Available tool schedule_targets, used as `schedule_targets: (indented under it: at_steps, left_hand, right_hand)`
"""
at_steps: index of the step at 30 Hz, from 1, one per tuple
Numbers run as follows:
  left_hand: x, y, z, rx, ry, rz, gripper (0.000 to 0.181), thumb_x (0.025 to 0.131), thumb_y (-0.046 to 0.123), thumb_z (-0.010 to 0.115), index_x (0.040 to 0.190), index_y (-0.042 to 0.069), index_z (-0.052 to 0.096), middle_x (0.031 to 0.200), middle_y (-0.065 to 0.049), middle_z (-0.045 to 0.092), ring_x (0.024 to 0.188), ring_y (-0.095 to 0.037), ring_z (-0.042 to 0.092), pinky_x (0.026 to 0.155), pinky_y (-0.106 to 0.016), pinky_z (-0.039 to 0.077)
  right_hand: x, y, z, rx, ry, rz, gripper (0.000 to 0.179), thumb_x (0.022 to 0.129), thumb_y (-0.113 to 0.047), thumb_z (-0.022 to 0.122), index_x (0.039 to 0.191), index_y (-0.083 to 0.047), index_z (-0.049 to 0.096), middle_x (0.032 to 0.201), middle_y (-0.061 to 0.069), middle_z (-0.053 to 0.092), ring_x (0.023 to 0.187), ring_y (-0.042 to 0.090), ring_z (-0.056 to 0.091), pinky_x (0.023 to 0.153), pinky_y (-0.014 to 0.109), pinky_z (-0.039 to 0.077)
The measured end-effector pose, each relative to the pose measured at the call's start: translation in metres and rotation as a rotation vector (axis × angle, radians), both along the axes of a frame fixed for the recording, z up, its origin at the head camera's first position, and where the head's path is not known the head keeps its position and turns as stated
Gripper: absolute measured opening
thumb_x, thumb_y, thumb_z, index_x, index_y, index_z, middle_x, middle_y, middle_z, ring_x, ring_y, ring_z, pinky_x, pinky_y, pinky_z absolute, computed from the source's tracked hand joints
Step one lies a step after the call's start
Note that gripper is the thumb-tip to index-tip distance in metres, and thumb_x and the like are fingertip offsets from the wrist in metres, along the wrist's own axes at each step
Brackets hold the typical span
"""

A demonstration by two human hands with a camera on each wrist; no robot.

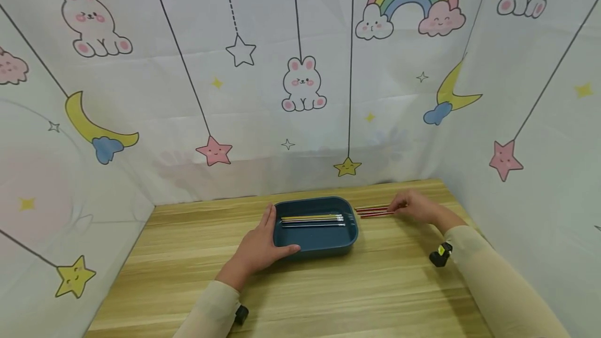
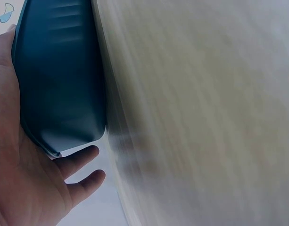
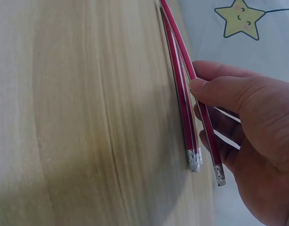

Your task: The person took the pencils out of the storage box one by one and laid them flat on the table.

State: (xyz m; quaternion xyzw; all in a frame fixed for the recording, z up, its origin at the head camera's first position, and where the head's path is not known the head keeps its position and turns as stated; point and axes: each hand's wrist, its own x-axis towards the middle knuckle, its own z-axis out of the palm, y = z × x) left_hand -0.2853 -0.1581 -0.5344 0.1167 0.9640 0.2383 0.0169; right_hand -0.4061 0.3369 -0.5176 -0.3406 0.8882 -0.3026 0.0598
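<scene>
A dark teal rectangular plastic container (image 1: 315, 252) sits on the table, with several pencils (image 1: 312, 218) lying lengthwise inside, yellow and darker ones among them. My left hand (image 1: 257, 248) rests against its left end, thumb along the front rim and fingers along the side. Two of those fingers (image 2: 85, 186) stretch out straight past the container's edge in the left wrist view. My right hand (image 1: 415, 206) pinches a red pencil (image 3: 210, 141) between thumb and fingers near its eraser end. Beneath it, more red pencils (image 3: 184, 103) with erasers lie on the table, right of the container.
The wood-grain table (image 1: 319, 296) ends at white cloth walls (image 1: 253, 103) printed with rabbits, stars and a rainbow. The back wall stands close behind the container, and the right one is near my right forearm. A small black device (image 1: 440, 254) is on the right wrist.
</scene>
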Motion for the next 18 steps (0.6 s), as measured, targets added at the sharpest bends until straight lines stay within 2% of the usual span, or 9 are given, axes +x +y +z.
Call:
schedule_targets:
  at_steps: [4,9,18]
  left_hand:
    - [0.0,0.0,-0.001,-0.003,-0.002,0.001,0.14,0.085,0.089,0.072,0.179,0.009,0.005,0.187,-0.01,0.003,0.107,-0.038,0.076,0.1,-0.059,0.058]
    - [0.0,-0.001,-0.001,-0.003,-0.006,0.0,0.139,0.085,0.089,0.071,0.179,0.01,0.004,0.186,-0.01,0.003,0.11,-0.039,0.075,0.101,-0.059,0.058]
    - [0.001,-0.001,0.001,-0.007,-0.012,-0.004,0.139,0.086,0.088,0.072,0.179,0.011,0.003,0.186,-0.01,0.003,0.118,-0.042,0.073,0.104,-0.059,0.057]
  right_hand:
    - [-0.001,0.002,-0.006,0.001,0.002,-0.015,0.021,0.101,0.004,0.076,0.109,-0.012,0.088,0.11,0.002,0.079,0.106,0.03,0.074,0.093,0.047,0.062]
    - [0.0,0.001,-0.013,0.019,0.021,-0.039,0.021,0.101,0.003,0.076,0.109,-0.012,0.088,0.11,0.002,0.079,0.107,0.03,0.074,0.094,0.047,0.062]
    - [-0.001,-0.003,-0.017,0.046,0.169,0.011,0.019,0.098,0.005,0.079,0.106,-0.01,0.087,0.106,0.003,0.079,0.102,0.031,0.075,0.089,0.048,0.063]
